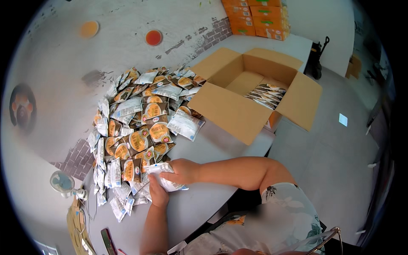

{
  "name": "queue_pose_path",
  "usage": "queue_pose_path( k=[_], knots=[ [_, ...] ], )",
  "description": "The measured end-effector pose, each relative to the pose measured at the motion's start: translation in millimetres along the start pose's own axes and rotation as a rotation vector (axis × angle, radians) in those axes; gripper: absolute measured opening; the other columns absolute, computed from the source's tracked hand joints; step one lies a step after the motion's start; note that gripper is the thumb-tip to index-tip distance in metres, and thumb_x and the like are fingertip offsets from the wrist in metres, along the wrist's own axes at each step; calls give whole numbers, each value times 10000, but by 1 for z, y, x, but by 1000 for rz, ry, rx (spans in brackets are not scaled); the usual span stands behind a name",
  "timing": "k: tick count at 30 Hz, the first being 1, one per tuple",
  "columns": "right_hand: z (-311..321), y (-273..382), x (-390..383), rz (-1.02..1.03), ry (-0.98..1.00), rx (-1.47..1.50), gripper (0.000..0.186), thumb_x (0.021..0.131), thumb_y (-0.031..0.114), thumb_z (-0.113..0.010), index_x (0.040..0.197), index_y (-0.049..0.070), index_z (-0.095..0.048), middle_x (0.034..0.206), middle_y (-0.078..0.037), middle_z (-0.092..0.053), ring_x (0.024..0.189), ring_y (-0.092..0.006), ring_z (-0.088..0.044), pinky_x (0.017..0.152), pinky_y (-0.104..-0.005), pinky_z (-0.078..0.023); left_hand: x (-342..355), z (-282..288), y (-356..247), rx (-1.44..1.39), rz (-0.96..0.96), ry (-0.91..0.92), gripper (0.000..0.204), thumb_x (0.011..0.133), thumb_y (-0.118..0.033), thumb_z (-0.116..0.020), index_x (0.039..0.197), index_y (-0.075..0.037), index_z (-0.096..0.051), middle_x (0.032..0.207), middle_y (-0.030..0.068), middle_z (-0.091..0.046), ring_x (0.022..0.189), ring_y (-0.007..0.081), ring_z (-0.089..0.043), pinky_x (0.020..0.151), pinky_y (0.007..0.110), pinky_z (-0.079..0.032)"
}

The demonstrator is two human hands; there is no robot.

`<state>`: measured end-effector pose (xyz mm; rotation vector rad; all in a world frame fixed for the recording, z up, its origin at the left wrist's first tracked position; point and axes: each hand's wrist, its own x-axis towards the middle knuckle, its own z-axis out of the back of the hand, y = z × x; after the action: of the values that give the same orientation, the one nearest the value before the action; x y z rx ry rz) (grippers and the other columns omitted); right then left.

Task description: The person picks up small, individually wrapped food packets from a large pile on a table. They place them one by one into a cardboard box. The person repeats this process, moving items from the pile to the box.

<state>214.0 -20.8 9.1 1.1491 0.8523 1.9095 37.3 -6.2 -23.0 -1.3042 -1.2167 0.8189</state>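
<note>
My right hand [185, 171] is closed on a small bunch of sachets [158, 168], their white printed backs facing up. From below, my left hand [158, 195] grips the near side of the same bunch, its thumb along the edge and most of its fingers hidden. How many sachets are held I cannot tell. Beside and beyond my hands lies a big heap of sachets [139, 140], brown with an orange bowl picture on the front and white on the back. Some in the heap lie face up, others face down.
An open cardboard box [231, 111] stands to the right, flaps spread, with a row of sachets [267, 95] inside along one side. Orange cartons [267, 21] are stacked at the far end of the grey table [199, 199]. A small fan [62, 182] and a phone [108, 241] are at the left.
</note>
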Motion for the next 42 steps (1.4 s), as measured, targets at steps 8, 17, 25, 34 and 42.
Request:
queue_pose_path(
  k=[8,17,25,34,42],
  knots=[
    [15,-1,9,-20,-225,616,290,942,232,-537,1140,29,-596,1028,-71,-655,922,-147,-632,786,-306,-513,-4,12,3,-128,127,-7,614,974,-576,-201,970,-37,-494,807,111,-604,653,194,-570,601,320,-474],
    [52,15,11,-88,-402,1497,337,897,128,-578,1209,17,-515,1111,-87,-618,1004,-193,-623,875,-346,-520,-14,10,9,223,58,253,376,1004,-363,-394,999,-10,-523,811,97,-604,698,148,-585,649,276,-493],
    [135,80,-8,-153,-615,790,440,839,109,-600,1249,-9,-491,1161,-120,-600,1075,-219,-593,911,-372,-504,-17,13,3,289,146,254,318,961,-328,-527,973,-10,-523,817,77,-604,720,141,-593,677,271,-500],
    [280,70,-33,-504,-551,-1022,266,816,199,-613,1015,24,-629,916,-150,-668,924,-291,-641,764,-388,-503,-17,5,1,344,126,285,262,937,-258,-583,966,-7,-520,809,62,-606,724,123,-589,679,261,-494],
    [365,-13,-81,-781,-201,-1754,180,816,128,-565,934,85,-694,964,-138,-671,934,-286,-636,794,-410,-503,-13,6,3,384,149,308,233,940,-222,-577,997,-8,-505,875,73,-586,772,135,-598,702,275,-521]
  ],
)
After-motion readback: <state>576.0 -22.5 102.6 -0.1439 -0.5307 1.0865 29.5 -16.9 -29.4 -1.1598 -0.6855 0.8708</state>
